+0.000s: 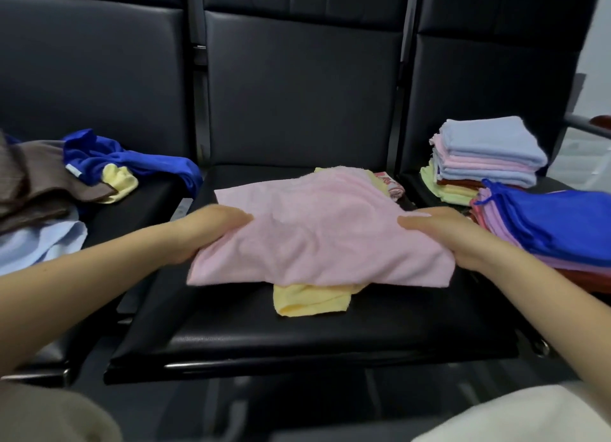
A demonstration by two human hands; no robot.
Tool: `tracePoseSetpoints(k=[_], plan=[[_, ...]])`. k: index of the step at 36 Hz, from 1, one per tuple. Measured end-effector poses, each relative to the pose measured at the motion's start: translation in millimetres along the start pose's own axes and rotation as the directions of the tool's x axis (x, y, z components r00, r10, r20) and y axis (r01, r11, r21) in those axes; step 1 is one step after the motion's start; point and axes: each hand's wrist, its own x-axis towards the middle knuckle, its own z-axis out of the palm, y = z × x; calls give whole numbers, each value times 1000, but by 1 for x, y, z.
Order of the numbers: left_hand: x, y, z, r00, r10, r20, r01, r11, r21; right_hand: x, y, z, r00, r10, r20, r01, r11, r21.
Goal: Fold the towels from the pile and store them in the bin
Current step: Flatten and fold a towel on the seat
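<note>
Bare black seat (297, 326) is showing in front of the pink towel (317, 230), which is lying mid-seat over a yellow towel (309, 301). Left hand (205, 233) and right hand (443, 236) are each pinching a side edge, grip curled onto cloth; folded stacks (489, 157) are crowding the right

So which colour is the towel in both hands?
Pale pink towel, seen in the head view.

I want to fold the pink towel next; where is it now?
The pink towel lies mid-frame on the middle seat, over a yellow towel, held at its edges by the left hand and right hand.
</note>
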Motion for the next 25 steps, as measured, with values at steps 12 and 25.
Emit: tracePoseSetpoints(k=[12, 25], plan=[[-32, -18, 11, 977, 7, 211, -57, 970, 235, -29, 19, 6, 943, 80, 324, 38, 939, -341], [30, -2, -33, 883, 430, -190, -245, 766, 594, 13, 0, 10, 963, -223, -148, 206, 970, -127]])
